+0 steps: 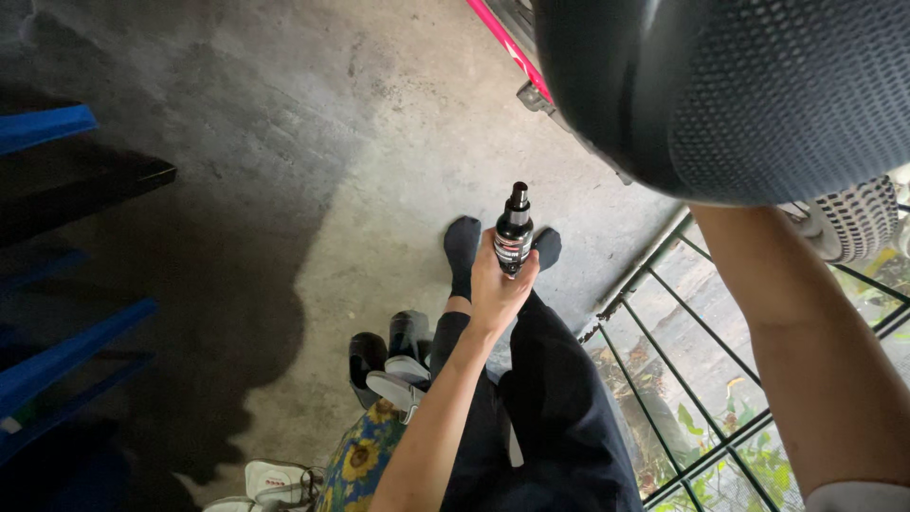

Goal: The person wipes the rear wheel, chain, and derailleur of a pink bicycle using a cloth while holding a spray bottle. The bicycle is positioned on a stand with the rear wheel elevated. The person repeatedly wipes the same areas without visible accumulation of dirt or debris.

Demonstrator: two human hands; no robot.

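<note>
Bare concrete floor (313,142) fills the view, bordered by blue slats (57,356) on one side and a green metal grille (692,379) on the other. Left hand (498,289): grip clamped around a small dark spray bottle (514,235), held upright above two dark-socked feet (463,248), with sandals (393,365) just beside the legs. Right hand is hidden behind a large black helmet (720,90); only its forearm (806,351) shows, so its grip cannot be told.
</note>
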